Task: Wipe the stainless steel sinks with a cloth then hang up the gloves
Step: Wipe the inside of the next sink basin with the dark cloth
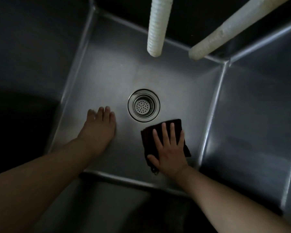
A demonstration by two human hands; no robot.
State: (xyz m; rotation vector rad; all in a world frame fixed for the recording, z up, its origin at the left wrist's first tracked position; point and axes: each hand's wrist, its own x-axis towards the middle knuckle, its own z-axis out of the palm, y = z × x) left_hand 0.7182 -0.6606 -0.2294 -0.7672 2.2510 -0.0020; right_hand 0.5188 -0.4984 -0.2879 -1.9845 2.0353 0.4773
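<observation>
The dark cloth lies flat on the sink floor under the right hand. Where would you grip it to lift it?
Probably the far corner of the cloth, near the drain: it lies uncovered beyond the right hand, whose fingers press it flat. Come from above and pinch that edge.

- No text, label, brand, number or sign can be read anywhere in the head view.
- The cloth (165,132) under the right hand (170,148) shows a plain dark face.
- The sink (118,76) steel ahead of the left hand (98,130) bears no marking.
</observation>
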